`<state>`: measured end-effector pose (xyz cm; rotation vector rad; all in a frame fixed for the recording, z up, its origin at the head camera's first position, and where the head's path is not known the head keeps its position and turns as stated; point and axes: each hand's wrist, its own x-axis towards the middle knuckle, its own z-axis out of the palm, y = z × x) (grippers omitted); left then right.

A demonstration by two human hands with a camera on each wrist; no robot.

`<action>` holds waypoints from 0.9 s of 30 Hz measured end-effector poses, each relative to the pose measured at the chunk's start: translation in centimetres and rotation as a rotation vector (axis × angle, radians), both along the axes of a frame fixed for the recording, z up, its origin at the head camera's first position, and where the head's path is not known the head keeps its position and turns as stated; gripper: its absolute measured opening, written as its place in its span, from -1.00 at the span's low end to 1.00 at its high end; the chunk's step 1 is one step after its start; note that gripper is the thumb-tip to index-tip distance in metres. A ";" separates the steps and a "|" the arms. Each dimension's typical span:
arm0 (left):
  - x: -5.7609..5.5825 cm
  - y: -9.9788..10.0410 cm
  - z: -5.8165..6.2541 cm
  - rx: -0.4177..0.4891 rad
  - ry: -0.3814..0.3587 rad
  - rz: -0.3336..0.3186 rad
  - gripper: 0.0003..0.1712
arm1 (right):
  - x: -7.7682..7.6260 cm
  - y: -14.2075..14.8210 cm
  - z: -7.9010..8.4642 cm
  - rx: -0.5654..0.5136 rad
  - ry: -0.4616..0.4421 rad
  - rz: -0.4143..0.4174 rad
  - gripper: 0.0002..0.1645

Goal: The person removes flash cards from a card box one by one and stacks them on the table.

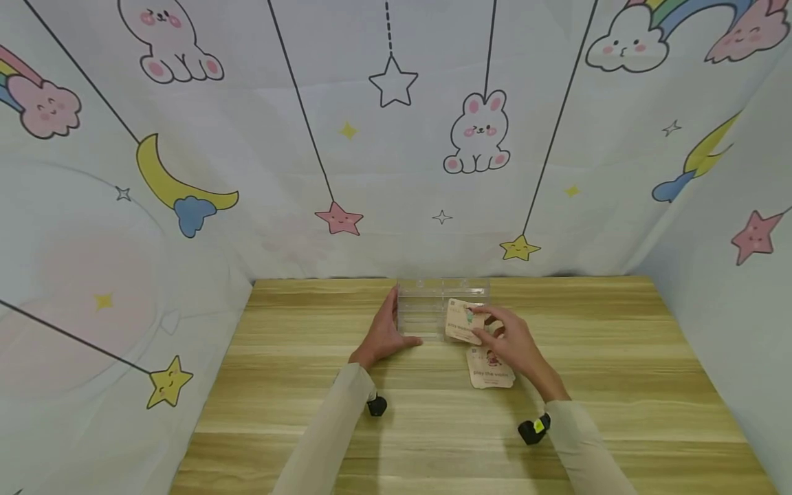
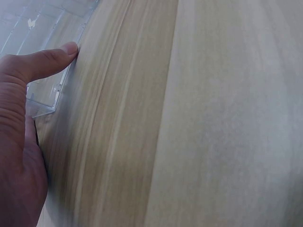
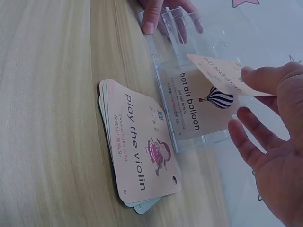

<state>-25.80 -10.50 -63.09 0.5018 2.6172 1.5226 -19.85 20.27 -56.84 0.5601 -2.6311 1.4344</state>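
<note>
My left hand [image 1: 379, 338] holds a clear plastic card box [image 1: 421, 317] at its left end, fingers along the side and thumb at the front edge. Between thumb and fingers, my right hand [image 1: 515, 344] pinches a play badminton card [image 3: 215, 73], tilted over the box's right compartment. Lying in that compartment is a hot air balloon card [image 3: 189, 116]. In front of the box, a stack of rounded cards [image 1: 491, 377] rests on the table, a play the violin card on top. Divider ridges show in the left compartment.
The wood-grain table [image 1: 297, 412] runs back to a white cloth [image 1: 408, 165] printed with stars, rabbits and clouds. More of this cloth hangs at both sides. Small black cameras [image 1: 377, 405] are strapped to both wrists.
</note>
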 end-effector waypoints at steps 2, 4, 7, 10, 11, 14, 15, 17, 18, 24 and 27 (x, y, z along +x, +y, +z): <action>0.0 0.0 0.0 -0.008 -0.006 0.002 0.61 | 0.1 0.1 0.2 -0.011 0.007 -0.001 -0.51; 0.1 0.0 0.1 -0.010 -0.014 0.003 0.61 | 0.2 0.2 0.4 -0.018 0.003 -0.008 -0.49; 0.1 0.0 0.3 -0.007 -0.032 0.006 0.60 | 0.3 0.3 0.7 -0.017 0.006 -0.016 -0.45; 0.2 0.0 0.5 -0.005 -0.045 0.007 0.60 | 0.5 0.5 0.8 0.001 0.017 -0.022 -0.41; 0.2 0.0 0.5 -0.006 -0.049 0.007 0.60 | 0.5 0.6 0.8 0.007 0.024 -0.020 -0.39; 0.2 0.0 0.5 -0.005 -0.053 0.010 0.60 | 0.7 0.9 0.8 0.009 0.013 -0.017 -0.34; 0.2 0.0 0.5 -0.004 -0.053 0.011 0.60 | 0.7 1.0 0.8 0.004 0.006 -0.014 -0.33; 0.2 0.0 0.5 -0.008 -0.057 0.014 0.60 | 0.9 1.1 0.9 -0.005 -0.013 -0.010 -0.32; 0.2 0.0 0.5 -0.010 -0.058 0.016 0.60 | 1.0 1.3 0.8 -0.010 -0.026 -0.008 -0.31; 0.2 0.1 0.4 -0.015 -0.054 0.015 0.60 | 1.6 2.1 0.1 -0.046 -0.071 0.014 -0.30; 0.2 0.1 0.4 -0.009 -0.051 0.014 0.59 | 2.0 2.6 -0.3 -0.049 -0.105 0.009 -0.31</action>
